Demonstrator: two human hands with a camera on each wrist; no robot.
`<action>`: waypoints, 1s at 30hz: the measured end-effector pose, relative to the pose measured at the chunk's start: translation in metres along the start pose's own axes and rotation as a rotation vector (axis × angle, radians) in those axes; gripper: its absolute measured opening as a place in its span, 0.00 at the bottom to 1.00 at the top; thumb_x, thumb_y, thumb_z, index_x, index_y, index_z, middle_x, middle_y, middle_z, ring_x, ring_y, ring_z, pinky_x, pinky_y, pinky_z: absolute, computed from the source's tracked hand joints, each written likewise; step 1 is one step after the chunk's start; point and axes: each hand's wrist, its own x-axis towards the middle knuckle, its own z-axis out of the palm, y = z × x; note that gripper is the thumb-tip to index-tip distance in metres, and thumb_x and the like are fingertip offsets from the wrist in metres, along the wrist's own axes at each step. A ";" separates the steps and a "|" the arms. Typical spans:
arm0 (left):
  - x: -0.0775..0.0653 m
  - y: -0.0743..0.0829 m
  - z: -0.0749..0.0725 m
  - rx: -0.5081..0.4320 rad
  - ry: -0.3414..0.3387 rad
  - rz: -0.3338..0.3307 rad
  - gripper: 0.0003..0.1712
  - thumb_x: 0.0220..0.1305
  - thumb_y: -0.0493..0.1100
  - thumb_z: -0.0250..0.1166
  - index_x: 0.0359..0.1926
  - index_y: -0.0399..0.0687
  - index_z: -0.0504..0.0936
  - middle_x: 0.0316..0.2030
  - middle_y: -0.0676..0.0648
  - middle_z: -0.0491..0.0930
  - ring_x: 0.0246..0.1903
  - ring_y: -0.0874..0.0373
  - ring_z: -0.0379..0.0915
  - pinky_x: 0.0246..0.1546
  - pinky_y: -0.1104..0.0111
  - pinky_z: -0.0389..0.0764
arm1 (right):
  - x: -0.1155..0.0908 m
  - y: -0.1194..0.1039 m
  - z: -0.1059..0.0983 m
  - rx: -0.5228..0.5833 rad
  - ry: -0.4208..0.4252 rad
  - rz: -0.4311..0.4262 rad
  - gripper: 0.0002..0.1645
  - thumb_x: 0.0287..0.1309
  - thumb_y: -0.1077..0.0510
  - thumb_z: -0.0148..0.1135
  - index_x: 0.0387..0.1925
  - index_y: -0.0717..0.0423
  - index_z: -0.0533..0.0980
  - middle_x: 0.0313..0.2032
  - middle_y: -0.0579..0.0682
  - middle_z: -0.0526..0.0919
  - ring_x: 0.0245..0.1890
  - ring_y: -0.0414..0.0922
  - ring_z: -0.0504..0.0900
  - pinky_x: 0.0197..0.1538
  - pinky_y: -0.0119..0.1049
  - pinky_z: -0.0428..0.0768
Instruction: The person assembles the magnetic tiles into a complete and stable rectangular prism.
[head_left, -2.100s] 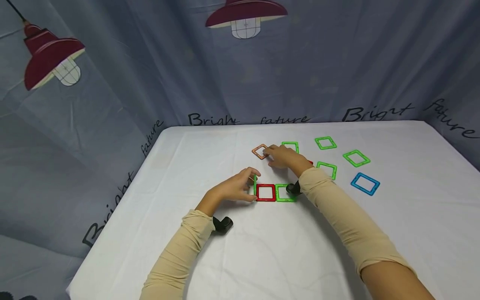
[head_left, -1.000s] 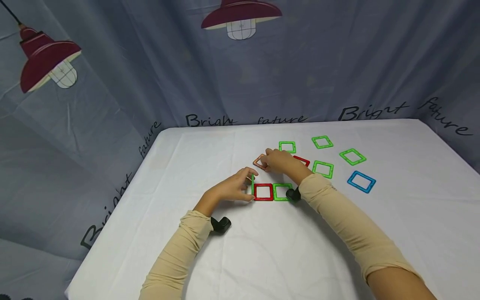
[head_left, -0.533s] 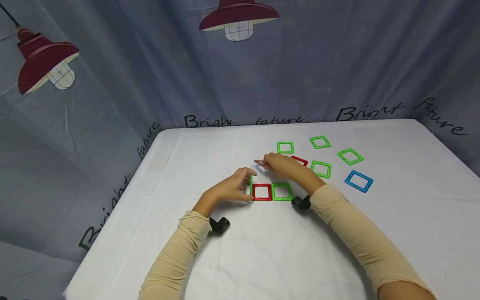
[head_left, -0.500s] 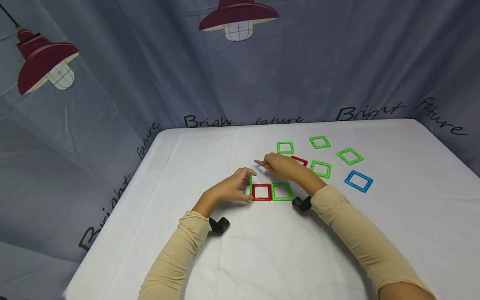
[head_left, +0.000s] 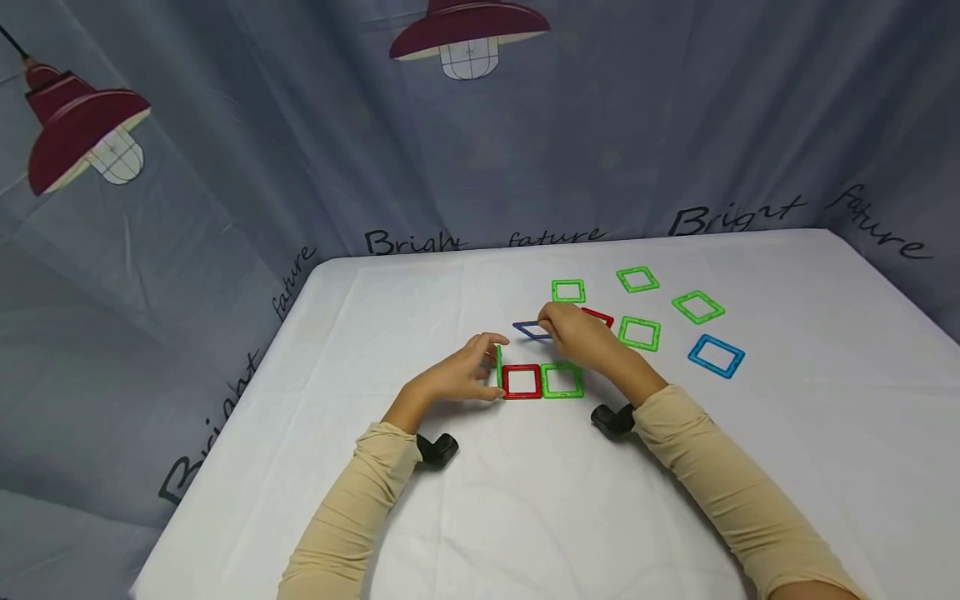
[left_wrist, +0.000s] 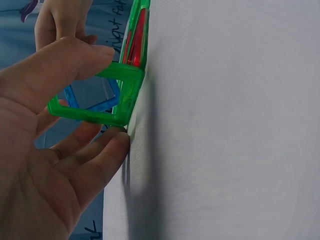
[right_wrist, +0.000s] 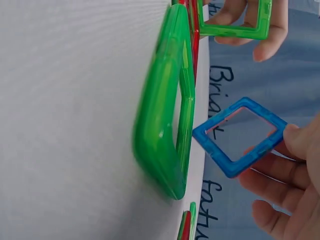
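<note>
My left hand (head_left: 457, 375) holds a green square magnetic tile (left_wrist: 131, 95) upright on edge, thumb and fingers around it. This tile stands at the left side of a flat red tile (head_left: 522, 367). A flat green tile (head_left: 562, 396) adjoins the red one on its right. Just behind this row, my right hand (head_left: 583, 337) pinches a blue tile (right_wrist: 212, 154) by one corner. In the right wrist view the blue tile is raised and tilted, with a reddish tint along its inner edge.
Behind and to the right lie loose tiles: several green ones, such as the green tile (head_left: 568, 282) at the back, a partly hidden red tile (head_left: 597, 314), and a blue tile (head_left: 717, 341). Everything rests on a white-covered table (head_left: 480, 517) before a grey curtain (head_left: 322, 150).
My right hand has drawn the tile nearer the row and turned it over; its visible face went from orange to blue. My left hand keeps the green tile upright in place.
</note>
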 end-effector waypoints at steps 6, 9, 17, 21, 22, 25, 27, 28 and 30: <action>0.000 -0.001 0.000 -0.002 0.005 -0.004 0.45 0.49 0.36 0.68 0.64 0.48 0.52 0.53 0.42 0.62 0.55 0.55 0.64 0.54 0.69 0.75 | -0.004 0.001 -0.001 0.015 0.053 0.006 0.11 0.65 0.58 0.49 0.41 0.63 0.72 0.37 0.55 0.75 0.38 0.48 0.72 0.45 0.41 0.77; 0.000 -0.002 0.000 0.003 0.007 -0.002 0.47 0.49 0.36 0.68 0.65 0.48 0.51 0.53 0.42 0.62 0.55 0.54 0.64 0.54 0.69 0.75 | -0.005 0.001 0.000 0.066 0.030 0.014 0.12 0.66 0.58 0.47 0.42 0.63 0.71 0.38 0.55 0.76 0.37 0.47 0.73 0.45 0.41 0.78; -0.001 -0.001 0.000 -0.010 0.010 0.010 0.51 0.49 0.36 0.68 0.68 0.49 0.45 0.53 0.41 0.62 0.55 0.52 0.64 0.54 0.67 0.75 | -0.007 -0.001 0.000 0.178 -0.040 0.014 0.12 0.62 0.60 0.50 0.42 0.64 0.71 0.30 0.53 0.76 0.28 0.44 0.72 0.31 0.31 0.74; 0.000 -0.002 0.000 -0.040 0.009 -0.015 0.54 0.48 0.37 0.69 0.69 0.49 0.43 0.54 0.40 0.63 0.55 0.51 0.65 0.55 0.65 0.74 | -0.007 -0.002 0.000 0.186 -0.062 0.015 0.13 0.59 0.60 0.51 0.42 0.64 0.72 0.29 0.53 0.78 0.26 0.43 0.73 0.28 0.29 0.74; 0.000 -0.002 0.000 -0.045 0.009 -0.025 0.55 0.48 0.37 0.69 0.69 0.49 0.42 0.54 0.40 0.63 0.55 0.51 0.66 0.55 0.65 0.74 | -0.007 -0.001 0.000 0.188 -0.067 0.018 0.13 0.58 0.60 0.52 0.42 0.64 0.73 0.29 0.53 0.79 0.27 0.43 0.73 0.29 0.29 0.75; 0.001 -0.003 0.000 -0.059 0.009 -0.049 0.57 0.48 0.38 0.70 0.70 0.50 0.40 0.54 0.41 0.62 0.54 0.50 0.67 0.55 0.64 0.74 | -0.007 -0.001 0.000 0.197 -0.087 0.027 0.13 0.55 0.60 0.53 0.41 0.63 0.74 0.30 0.53 0.81 0.28 0.43 0.74 0.30 0.30 0.77; 0.000 -0.003 -0.001 -0.064 0.008 -0.055 0.58 0.48 0.38 0.70 0.70 0.51 0.39 0.54 0.41 0.62 0.54 0.50 0.67 0.55 0.63 0.74 | -0.007 0.000 0.001 0.207 -0.106 0.035 0.12 0.55 0.60 0.54 0.40 0.61 0.74 0.31 0.52 0.81 0.28 0.43 0.75 0.30 0.30 0.77; 0.000 -0.003 -0.001 -0.065 0.007 -0.055 0.58 0.48 0.38 0.70 0.70 0.51 0.39 0.54 0.41 0.62 0.54 0.51 0.67 0.55 0.64 0.74 | -0.007 0.000 0.002 0.209 -0.114 0.035 0.12 0.55 0.60 0.54 0.40 0.61 0.74 0.31 0.52 0.81 0.28 0.43 0.75 0.31 0.30 0.77; 0.000 -0.003 0.000 -0.068 0.006 -0.052 0.58 0.48 0.37 0.70 0.70 0.52 0.39 0.54 0.41 0.62 0.55 0.52 0.66 0.55 0.64 0.75 | -0.008 0.001 0.003 0.212 -0.128 0.032 0.12 0.54 0.60 0.54 0.40 0.60 0.74 0.31 0.52 0.81 0.29 0.43 0.75 0.31 0.30 0.77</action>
